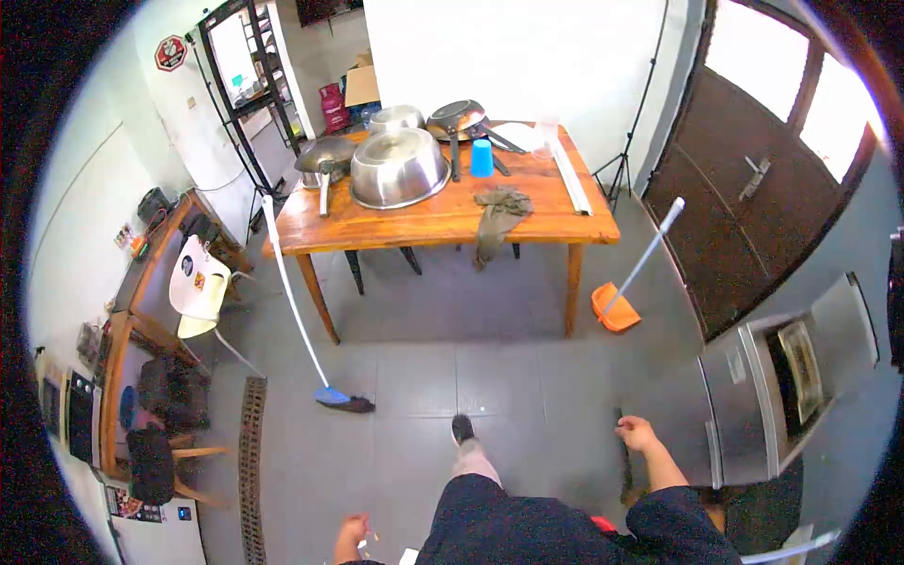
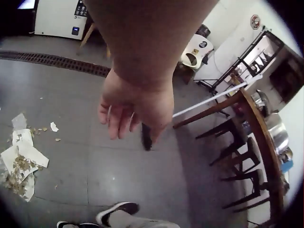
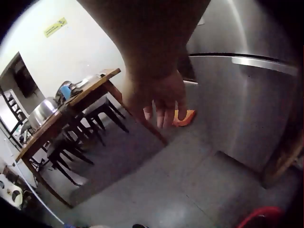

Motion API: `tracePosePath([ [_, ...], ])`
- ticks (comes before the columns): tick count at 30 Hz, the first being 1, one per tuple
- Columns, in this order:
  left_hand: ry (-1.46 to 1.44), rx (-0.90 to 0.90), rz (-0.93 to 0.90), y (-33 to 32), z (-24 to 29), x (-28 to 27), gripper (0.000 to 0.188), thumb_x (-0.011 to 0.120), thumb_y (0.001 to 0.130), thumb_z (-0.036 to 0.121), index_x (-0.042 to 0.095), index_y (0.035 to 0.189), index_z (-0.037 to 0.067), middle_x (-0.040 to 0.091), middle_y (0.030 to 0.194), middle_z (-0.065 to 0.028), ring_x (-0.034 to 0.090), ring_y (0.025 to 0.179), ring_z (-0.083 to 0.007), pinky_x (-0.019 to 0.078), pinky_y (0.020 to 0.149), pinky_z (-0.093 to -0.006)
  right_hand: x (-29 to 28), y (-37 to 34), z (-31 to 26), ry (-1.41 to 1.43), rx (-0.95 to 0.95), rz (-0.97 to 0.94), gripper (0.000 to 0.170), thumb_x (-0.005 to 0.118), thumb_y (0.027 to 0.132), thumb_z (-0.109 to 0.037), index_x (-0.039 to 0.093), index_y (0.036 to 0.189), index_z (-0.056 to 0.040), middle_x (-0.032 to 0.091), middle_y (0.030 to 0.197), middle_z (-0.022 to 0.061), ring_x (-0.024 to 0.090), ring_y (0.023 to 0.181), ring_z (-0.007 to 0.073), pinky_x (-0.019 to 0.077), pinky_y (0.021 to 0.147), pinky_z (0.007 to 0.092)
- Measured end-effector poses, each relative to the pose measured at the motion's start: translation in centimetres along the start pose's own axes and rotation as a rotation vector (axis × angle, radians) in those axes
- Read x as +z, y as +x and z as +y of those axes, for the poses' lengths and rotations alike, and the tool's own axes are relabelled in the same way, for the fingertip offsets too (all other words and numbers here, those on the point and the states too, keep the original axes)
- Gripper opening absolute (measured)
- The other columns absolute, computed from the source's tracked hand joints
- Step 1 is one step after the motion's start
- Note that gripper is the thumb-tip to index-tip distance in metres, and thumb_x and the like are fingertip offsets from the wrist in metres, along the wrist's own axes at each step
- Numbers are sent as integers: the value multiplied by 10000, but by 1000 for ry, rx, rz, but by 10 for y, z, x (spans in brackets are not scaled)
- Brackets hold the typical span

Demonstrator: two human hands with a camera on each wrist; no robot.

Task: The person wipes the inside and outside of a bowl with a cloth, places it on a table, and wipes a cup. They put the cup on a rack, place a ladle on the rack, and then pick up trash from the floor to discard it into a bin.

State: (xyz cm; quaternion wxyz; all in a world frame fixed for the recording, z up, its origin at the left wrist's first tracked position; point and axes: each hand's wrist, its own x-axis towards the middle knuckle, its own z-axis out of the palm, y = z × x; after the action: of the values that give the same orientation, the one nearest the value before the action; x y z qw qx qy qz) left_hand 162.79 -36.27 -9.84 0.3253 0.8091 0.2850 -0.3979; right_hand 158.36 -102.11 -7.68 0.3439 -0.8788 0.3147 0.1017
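Note:
My left hand (image 1: 353, 530) hangs low at the bottom of the head view; its loosely bent fingers hold nothing in the left wrist view. Farther out on that side, a white-handled broom (image 1: 299, 306) leans on the table edge, its blue head on the floor. My right hand (image 1: 638, 434) hangs beside the steel refrigerator (image 3: 237, 104), fingers relaxed and bare in the right wrist view. Ahead of it an orange dustpan (image 1: 617, 309) with a long pale handle stands on the floor. Torn white papers (image 2: 28, 156) with brown scraps lie on the floor.
A wooden table (image 1: 424, 229) carries a large metal basin (image 1: 400, 169), pans, a blue cup (image 1: 481, 158) and a grey-brown cloth (image 1: 502, 218). Dark stools (image 2: 237, 161) stand under it. A floor grate (image 1: 252, 461) and white chair (image 1: 198, 282) are left, a brown door (image 1: 744, 179) right.

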Motion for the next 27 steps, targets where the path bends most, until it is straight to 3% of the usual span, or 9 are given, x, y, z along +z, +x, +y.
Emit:
tracePosePath([
  [5,-323,-359,142,100,36,-33,334,485,755,353,544,873,47,552,682,-102,523,583,-201,421,524,-340,-16,90,-84,-121,-145,58,280,602,672,-166,551,909,-26,588,778,108,555,712,187,446,666,300],
  [8,-33,-140,297,170,108,-64,343,487,758,353,541,888,41,559,749,-112,531,636,-220,420,577,-347,-27,133,-113,-29,28,9,253,595,679,-157,556,889,-21,588,759,101,555,690,182,447,630,294],
  [12,65,332,581,204,295,-89,355,490,761,354,537,908,34,569,839,-125,543,707,-244,419,648,-356,-60,211,-183,-53,-239,142,210,582,681,-134,563,849,-9,576,707,123,554,635,183,446,592,291],
  [13,-17,406,428,190,361,-101,377,572,719,323,516,953,32,553,779,-106,507,640,-199,420,634,-315,-69,235,-207,-126,-344,235,200,580,680,-132,566,833,-6,573,699,134,556,629,190,445,590,291],
  [15,-47,586,482,184,450,-97,350,613,699,195,498,983,27,541,719,-87,490,624,-149,422,620,-284,-97,267,-285,-43,-295,212,190,543,695,-200,594,810,-57,570,834,136,549,772,276,437,670,345],
  [19,73,1004,454,147,607,-85,409,625,684,227,485,1017,36,556,804,-96,532,693,-198,435,645,-300,-103,372,-373,-416,-301,206,279,512,704,-326,580,814,-79,569,812,132,547,778,287,444,662,380],
  [22,191,1168,469,117,677,-80,449,640,668,241,474,1032,36,550,825,-94,527,700,-208,434,649,-305,-98,434,-425,-574,-452,123,376,537,683,-324,515,950,-60,538,890,145,538,828,269,447,682,380],
  [24,178,1077,416,112,715,-79,459,642,668,239,465,1041,36,544,831,-97,523,718,-202,432,659,-310,-95,467,-443,-596,-561,53,587,594,652,-311,368,1128,-53,421,1074,166,414,1017,290,381,813,385],
  [27,171,1115,372,109,775,-73,484,645,661,238,448,1058,43,529,860,-112,517,742,-210,430,673,-321,-96,486,-456,-541,-597,-25,592,597,644,-322,366,1123,-62,411,1072,176,418,1007,300,381,803,391],
])
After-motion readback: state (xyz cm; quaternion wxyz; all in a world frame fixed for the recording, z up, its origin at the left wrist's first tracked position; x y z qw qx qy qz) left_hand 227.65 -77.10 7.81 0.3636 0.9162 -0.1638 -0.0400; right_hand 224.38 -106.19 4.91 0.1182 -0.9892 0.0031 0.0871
